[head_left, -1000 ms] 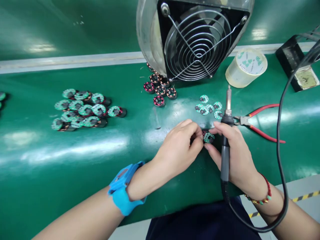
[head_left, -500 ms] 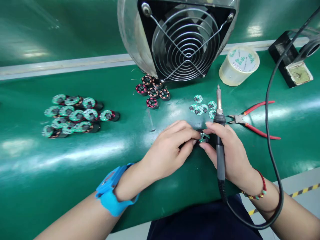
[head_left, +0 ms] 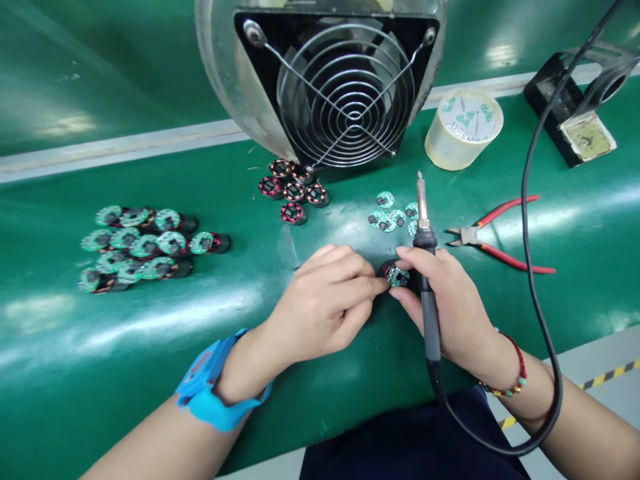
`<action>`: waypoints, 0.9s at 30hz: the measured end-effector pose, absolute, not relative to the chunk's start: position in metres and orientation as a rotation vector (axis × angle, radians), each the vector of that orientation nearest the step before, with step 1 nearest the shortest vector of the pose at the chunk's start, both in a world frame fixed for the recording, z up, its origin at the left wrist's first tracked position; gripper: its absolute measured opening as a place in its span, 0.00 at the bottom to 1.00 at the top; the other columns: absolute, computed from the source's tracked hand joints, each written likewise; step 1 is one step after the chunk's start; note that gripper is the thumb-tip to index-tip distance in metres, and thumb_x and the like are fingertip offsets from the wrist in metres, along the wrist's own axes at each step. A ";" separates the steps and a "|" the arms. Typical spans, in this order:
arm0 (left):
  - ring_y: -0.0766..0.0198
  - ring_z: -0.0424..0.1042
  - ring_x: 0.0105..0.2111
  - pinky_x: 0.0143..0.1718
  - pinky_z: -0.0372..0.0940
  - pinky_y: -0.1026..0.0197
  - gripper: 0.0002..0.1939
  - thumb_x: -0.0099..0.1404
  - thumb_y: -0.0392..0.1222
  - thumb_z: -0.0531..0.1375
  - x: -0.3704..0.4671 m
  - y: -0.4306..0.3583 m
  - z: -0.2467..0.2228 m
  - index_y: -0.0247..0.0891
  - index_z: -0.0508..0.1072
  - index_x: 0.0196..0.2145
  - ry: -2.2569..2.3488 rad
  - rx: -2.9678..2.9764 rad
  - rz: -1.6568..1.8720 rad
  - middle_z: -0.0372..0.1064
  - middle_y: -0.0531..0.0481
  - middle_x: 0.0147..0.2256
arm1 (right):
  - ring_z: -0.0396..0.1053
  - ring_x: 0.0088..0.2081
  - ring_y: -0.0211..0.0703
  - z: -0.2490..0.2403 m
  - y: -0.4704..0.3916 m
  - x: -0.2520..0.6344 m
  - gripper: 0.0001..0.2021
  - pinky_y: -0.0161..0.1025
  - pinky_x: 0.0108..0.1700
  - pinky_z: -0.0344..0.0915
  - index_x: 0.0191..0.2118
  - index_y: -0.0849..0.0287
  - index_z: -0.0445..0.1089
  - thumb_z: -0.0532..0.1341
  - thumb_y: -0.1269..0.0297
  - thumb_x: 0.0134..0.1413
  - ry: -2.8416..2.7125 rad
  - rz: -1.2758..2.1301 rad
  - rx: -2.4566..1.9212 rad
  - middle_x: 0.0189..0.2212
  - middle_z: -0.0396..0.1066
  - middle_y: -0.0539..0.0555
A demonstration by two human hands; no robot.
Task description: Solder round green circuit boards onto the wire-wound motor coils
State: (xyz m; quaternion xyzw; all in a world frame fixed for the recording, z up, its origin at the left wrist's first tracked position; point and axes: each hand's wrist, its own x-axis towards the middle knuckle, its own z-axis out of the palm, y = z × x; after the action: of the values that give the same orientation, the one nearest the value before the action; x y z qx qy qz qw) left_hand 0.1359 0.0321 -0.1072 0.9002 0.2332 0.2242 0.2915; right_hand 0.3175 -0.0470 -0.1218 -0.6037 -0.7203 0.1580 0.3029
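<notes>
My right hand [head_left: 445, 293] is closed on a soldering iron [head_left: 431, 320], its tip pointing up and away from me. The thumb and forefinger of the same hand are on either side of a small round green circuit board [head_left: 399, 277], which sits tilted on a dark wound coil part [head_left: 385, 269]. My left hand [head_left: 330, 300] is curled, with its forefinger tip touching the board's left edge; whether anything lies inside its fingers is hidden. Several loose round boards [head_left: 384, 220] lie just beyond my hands.
A caged fan [head_left: 354, 119] stands at the back, with several bare coils [head_left: 293, 213] before it. Coils with boards [head_left: 145, 245] are grouped at left. A tape roll [head_left: 463, 130], red-handled cutters [head_left: 470, 236] and an iron stand [head_left: 550, 100] are at right. The iron's cable [head_left: 533, 280] loops over my right forearm.
The view has shifted slightly, moving everything left in it. My left thumb has drawn back from the board, leaving the forefinger at its edge. More of the coil shows. The right hand's grip is unchanged.
</notes>
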 end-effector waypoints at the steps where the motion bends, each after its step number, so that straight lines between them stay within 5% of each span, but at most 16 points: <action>1: 0.63 0.68 0.28 0.33 0.62 0.57 0.13 0.63 0.28 0.53 0.136 0.032 -0.107 0.37 0.76 0.32 0.600 2.405 0.607 0.72 0.48 0.28 | 0.69 0.38 0.49 -0.122 -0.047 0.318 0.17 0.48 0.40 0.68 0.57 0.58 0.60 0.56 0.63 0.64 -1.912 0.419 -1.599 0.39 0.73 0.57; 9: 0.66 0.69 0.33 0.35 0.64 0.63 0.07 0.66 0.32 0.54 0.142 0.032 -0.109 0.38 0.72 0.38 0.946 2.022 0.498 0.69 0.52 0.33 | 0.70 0.39 0.49 -0.123 -0.048 0.320 0.18 0.47 0.40 0.68 0.57 0.56 0.60 0.57 0.64 0.63 -1.910 0.390 -1.575 0.41 0.75 0.57; 16: 0.67 0.68 0.32 0.35 0.63 0.64 0.06 0.65 0.31 0.55 0.146 0.033 -0.110 0.37 0.72 0.34 0.908 1.895 0.477 0.68 0.53 0.31 | 0.72 0.41 0.47 -0.120 -0.049 0.321 0.22 0.46 0.42 0.70 0.59 0.53 0.60 0.57 0.73 0.60 -1.899 0.332 -1.431 0.43 0.75 0.56; 27: 0.69 0.65 0.28 0.30 0.61 0.67 0.06 0.61 0.31 0.55 0.152 0.032 -0.105 0.36 0.70 0.30 0.972 1.827 0.440 0.65 0.55 0.27 | 0.71 0.51 0.46 -0.128 -0.053 0.322 0.27 0.47 0.51 0.72 0.65 0.47 0.52 0.55 0.71 0.63 -1.913 0.384 -1.367 0.55 0.71 0.52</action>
State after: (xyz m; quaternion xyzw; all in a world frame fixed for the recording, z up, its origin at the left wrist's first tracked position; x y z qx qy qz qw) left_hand 0.1518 0.0319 -0.1051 0.7525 0.4003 0.1810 0.4906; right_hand 0.3222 -0.0531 -0.1281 -0.5328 -0.7460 0.1496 0.3705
